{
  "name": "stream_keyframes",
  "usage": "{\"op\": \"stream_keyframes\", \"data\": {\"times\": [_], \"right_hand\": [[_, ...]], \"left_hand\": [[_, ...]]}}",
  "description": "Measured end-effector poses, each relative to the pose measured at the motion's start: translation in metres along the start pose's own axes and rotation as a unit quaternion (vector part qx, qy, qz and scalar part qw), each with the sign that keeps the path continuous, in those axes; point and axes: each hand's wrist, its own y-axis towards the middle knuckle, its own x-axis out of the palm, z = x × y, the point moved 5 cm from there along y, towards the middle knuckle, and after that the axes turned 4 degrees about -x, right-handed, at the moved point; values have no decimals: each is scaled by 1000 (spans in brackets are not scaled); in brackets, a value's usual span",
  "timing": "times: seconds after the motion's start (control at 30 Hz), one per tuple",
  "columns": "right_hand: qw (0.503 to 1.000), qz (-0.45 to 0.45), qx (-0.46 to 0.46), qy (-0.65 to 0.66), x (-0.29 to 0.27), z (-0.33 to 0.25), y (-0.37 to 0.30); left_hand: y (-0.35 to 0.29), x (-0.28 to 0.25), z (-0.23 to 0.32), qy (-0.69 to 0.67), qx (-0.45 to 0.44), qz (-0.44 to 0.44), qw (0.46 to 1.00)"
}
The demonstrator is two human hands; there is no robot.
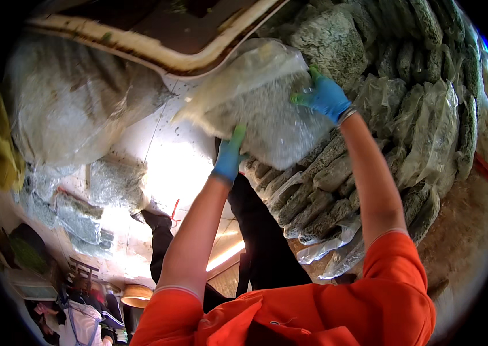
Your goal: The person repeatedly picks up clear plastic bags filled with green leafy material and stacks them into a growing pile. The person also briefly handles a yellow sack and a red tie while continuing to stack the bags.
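A clear plastic bag filled with grey-green, dried-looking material is held up in front of me. My left hand, in a blue glove with green-stained fingertips, is closed on its near left edge, thumb on top and the other fingers mostly hidden. My right hand, gloved the same way, grips its right side, with the thumb over the plastic. The bag's loose, empty end extends to the upper left. Exactly what the bag contains cannot be made out.
Many similar filled bags are stacked on the right. A large pale-rimmed tray stands ahead. A big plastic-covered bundle and more bags are at left. A basket and another person appear lower left.
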Motion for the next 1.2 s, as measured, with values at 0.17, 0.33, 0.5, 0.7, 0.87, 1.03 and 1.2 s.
{"op": "stream_keyframes", "data": {"times": [0.17, 0.33, 0.5, 0.7, 0.87, 1.03, 1.2], "right_hand": [[971, 155, -17, -181, 75, 24, -13], [962, 181, 29, -204, 98, 15, -9], [904, 316, -119, -261, 111, 26, -10], [927, 273, -207, -155, 124, -77, -51], [930, 81, -335, -126, 283, -213, -75], [917, -62, -391, 50, 457, -351, -42], [916, -187, -229, 272, 594, -400, 60]], "left_hand": [[100, 45, -3, 60, -8, 163, 985], [103, 31, 2, 203, 41, 108, 972], [39, 9, 17, 298, 61, 63, 951], [-60, -232, -63, 120, 56, 241, 961], [-168, -456, -74, 2, 179, 446, 877], [-195, -632, -75, 125, 79, 556, 818], [-146, -691, -37, 46, 83, 507, 857]]}}
